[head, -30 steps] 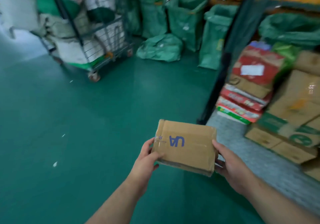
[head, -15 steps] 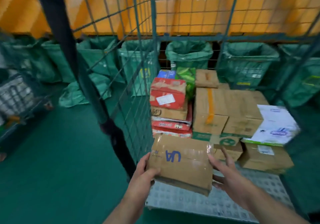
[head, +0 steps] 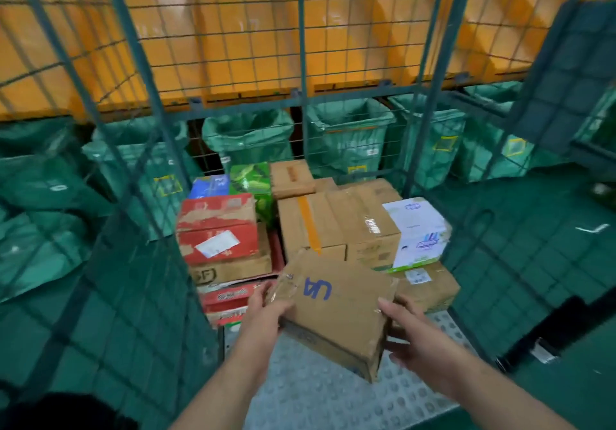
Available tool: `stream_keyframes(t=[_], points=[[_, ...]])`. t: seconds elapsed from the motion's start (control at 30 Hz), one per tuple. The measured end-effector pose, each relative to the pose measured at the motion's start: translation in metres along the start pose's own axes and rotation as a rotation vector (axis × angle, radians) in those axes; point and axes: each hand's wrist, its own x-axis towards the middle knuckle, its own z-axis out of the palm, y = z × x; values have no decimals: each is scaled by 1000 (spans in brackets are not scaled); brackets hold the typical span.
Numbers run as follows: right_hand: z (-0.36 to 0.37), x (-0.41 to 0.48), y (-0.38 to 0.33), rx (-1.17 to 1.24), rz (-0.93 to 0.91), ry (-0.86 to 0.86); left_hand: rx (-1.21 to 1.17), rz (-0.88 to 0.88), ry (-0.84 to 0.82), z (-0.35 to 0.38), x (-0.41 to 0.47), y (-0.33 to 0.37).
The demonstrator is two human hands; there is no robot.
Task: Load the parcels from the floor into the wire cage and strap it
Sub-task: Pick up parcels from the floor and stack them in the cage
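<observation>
Green flooring (head: 586, 373) and a row of green sacks (head: 350, 136) showed through the mesh of the cage (head: 301, 63), with an orange barrier (head: 233, 46) behind. Over the last second the view had swung from open floor to face straight into the cage. The parcel (head: 333, 306), a brown carton marked "UA" in blue, had come round with it. It hung tilted above the studded metal base (head: 316, 393), just in front of the stacked boxes (head: 333, 223), and rested on nothing yet. I saw the left hand (head: 266, 309) gripping its left edge, thumb on top. The right hand (head: 413, 333) held its right edge, fingers curled beneath. The hold looked the same as before. I judged the parcel was about to be set down on the bare base or on the stack. No strap was in view, so strapping remained to be done.
</observation>
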Motion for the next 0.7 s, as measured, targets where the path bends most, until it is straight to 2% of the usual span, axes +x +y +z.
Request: stream_keyframes(t=[0.2, 0.3, 0.47, 0.7], points=[[-58, 60, -22, 173, -12, 42, -59, 39, 112, 90, 62, 3], [-95, 96, -44, 300, -21, 52, -129, -61, 159, 152, 85, 2], [-126, 156, -72, 407, -21, 129, -133, -292, -57, 233, 98, -5], [-112, 212, -89, 439, 11, 133, -105, -256, 61, 253, 137, 10]])
